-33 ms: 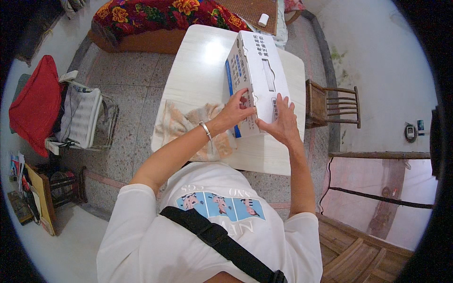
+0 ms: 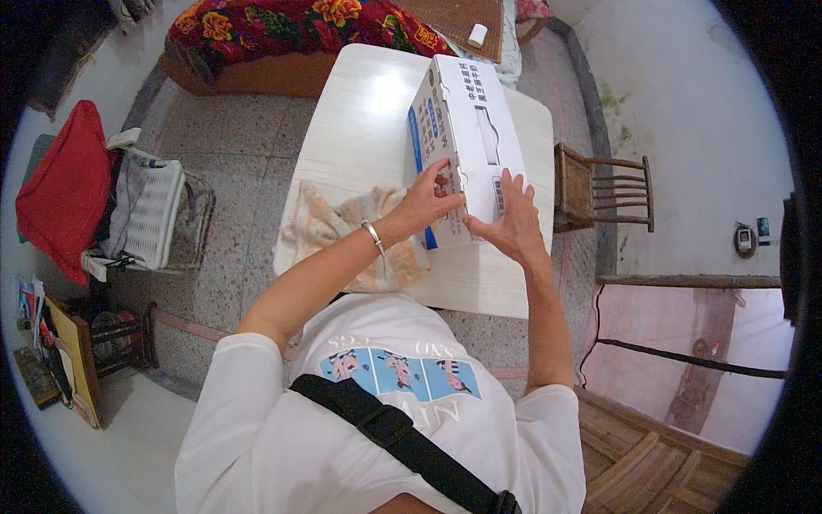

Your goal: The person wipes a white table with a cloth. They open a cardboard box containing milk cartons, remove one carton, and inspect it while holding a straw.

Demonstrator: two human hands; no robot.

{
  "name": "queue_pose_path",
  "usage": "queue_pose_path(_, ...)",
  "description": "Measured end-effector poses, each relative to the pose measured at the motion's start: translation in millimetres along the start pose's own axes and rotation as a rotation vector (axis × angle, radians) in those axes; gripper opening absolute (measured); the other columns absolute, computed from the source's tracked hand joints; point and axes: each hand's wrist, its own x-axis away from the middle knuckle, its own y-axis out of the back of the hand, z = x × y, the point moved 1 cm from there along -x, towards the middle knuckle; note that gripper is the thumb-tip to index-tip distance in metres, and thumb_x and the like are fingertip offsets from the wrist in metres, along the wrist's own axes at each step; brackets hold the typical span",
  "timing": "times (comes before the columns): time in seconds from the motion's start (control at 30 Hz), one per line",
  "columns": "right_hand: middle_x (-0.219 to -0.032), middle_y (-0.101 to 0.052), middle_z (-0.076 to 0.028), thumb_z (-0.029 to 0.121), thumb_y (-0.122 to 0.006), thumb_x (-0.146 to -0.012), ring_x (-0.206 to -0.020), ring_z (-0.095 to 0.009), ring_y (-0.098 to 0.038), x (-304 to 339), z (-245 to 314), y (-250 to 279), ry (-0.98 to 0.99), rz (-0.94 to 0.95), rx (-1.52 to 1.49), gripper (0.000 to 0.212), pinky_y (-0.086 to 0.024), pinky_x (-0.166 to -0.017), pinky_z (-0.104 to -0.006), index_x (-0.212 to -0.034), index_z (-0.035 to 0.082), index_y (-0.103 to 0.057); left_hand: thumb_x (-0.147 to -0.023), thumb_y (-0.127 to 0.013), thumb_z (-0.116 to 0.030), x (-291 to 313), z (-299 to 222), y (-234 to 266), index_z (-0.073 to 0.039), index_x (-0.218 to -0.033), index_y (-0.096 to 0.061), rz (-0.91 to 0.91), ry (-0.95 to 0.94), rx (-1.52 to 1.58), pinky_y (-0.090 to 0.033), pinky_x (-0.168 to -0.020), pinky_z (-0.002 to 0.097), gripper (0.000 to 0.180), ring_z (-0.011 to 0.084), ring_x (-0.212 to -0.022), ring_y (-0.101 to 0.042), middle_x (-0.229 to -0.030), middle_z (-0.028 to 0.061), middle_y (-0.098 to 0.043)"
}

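Note:
A white carton box (image 2: 476, 103) with a cutout handle slot in its top face and blue and dark print on its left side stands on the table. My left hand (image 2: 424, 204) is at the box's left side near its near end, with fingers bent against the side and the thumb by the top edge. Across the near end of the top lies my right hand (image 2: 512, 224), its thumb at the left edge and its fingers reaching the right edge. The fingertips of the left hand are partly hidden. A checked cloth (image 2: 342, 227) lies crumpled beneath my left wrist.
The pale table (image 2: 364, 103) stands before me. Right of it is a wooden chair (image 2: 599, 188); farther left is a white chair (image 2: 154, 214) with a red cloth (image 2: 64, 193). A flowered red cover (image 2: 282, 34) and a brown mat (image 2: 454, 21) lie beyond the table.

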Motion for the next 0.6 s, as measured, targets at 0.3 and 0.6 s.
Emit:
queue_pose_path(0.3, -0.136, -0.028, -0.038, 0.049, -0.076, -0.06, -0.123, -0.054, -0.03, -0.7, 4.3, 4.6, 0.006, 0.054, 0.017, 0.106, -0.034, -0.091, -0.0667, -0.137, -0.006, -0.029, -0.08, -0.071, -0.031, 3.9, -1.8, 0.0, -0.005, -0.142, -0.026, -0.004, 0.014, 0.005, -0.051, -0.073, 0.0299, 0.081, 0.0189, -0.095, -0.051, -0.118, 0.0121, -0.043)
queue_pose_path(0.6, -0.135, -0.027, -0.039, 0.049, -0.075, -0.061, -0.122, -0.055, -0.03, -5.3, 3.7, 14.8, 0.027, 0.14, 0.027, 0.105, -0.035, -0.091, -0.065, -0.137, -0.006, -0.028, -0.078, -0.073, -0.034, -1.5, -2.8, 1.4, -0.003, -0.142, -0.022, 0.002, -0.026, -0.104, -0.05, -0.078, 0.0314, 0.087, 0.02, -0.096, -0.051, -0.116, 0.0154, -0.044)
